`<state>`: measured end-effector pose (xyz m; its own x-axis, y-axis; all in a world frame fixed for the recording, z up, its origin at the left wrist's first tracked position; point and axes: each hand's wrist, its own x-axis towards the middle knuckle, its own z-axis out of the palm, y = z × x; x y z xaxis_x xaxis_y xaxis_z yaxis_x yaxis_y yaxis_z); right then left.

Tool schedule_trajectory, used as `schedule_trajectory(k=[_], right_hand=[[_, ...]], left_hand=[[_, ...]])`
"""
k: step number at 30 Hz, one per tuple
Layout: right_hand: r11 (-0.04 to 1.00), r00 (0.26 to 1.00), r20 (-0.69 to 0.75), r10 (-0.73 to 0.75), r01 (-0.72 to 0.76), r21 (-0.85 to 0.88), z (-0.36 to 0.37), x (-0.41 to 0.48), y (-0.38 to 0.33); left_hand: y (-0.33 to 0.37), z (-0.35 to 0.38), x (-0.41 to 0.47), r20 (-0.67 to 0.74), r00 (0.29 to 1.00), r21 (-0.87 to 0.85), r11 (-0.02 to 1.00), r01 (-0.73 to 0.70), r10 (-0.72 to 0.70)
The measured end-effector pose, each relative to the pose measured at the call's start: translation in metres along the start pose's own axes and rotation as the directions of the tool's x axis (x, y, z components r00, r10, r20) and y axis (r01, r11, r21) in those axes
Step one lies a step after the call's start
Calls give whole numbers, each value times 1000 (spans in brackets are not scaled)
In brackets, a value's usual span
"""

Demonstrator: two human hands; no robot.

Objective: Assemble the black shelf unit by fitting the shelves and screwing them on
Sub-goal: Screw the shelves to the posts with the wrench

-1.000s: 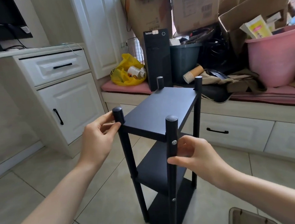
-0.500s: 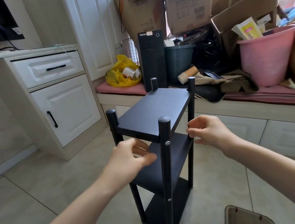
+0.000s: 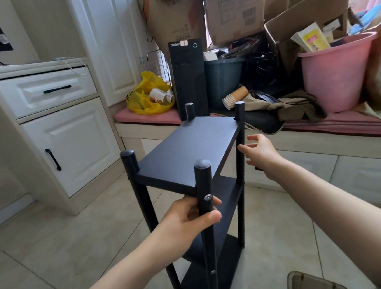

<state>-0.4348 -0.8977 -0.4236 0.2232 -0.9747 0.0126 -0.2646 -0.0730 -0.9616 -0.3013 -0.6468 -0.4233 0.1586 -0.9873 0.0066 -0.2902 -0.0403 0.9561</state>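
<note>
The black shelf unit (image 3: 186, 149) stands upright on the tiled floor, with three shelves between round black posts. My left hand (image 3: 188, 219) grips the near right post just below the top shelf, thumb in front beside a silver screw head (image 3: 207, 197). My right hand (image 3: 262, 152) hovers with loosely spread fingers right beside the far right post (image 3: 240, 126), at the level of the top shelf; whether it touches the post I cannot tell. A second screw (image 3: 212, 272) shows lower on the near post.
A white cabinet with drawers (image 3: 53, 123) stands at left. Behind the shelf runs a low bench with a black computer tower (image 3: 187, 76), a yellow bag (image 3: 145, 95), cardboard boxes and a pink tub (image 3: 336, 73). A grey tray corner (image 3: 310, 283) lies at bottom right.
My left hand left the near left post, crossed over and took hold of the near right post. My right hand let go of that post and reached out to the far right post.
</note>
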Motion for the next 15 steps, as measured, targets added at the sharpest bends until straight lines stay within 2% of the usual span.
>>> schedule_trajectory(k=[5,9,15], right_hand=[[998,995,96,-40,45,-44,4,21,5],[996,987,159,10,4,-85,7,31,16],[993,996,86,28,-18,-118,6,33,20]], left_hand=[[-6,-10,1,65,997,-22,999,-44,45],[-11,-10,4,59,996,-28,998,-63,64],[-18,-13,4,-33,996,-29,996,-80,79]])
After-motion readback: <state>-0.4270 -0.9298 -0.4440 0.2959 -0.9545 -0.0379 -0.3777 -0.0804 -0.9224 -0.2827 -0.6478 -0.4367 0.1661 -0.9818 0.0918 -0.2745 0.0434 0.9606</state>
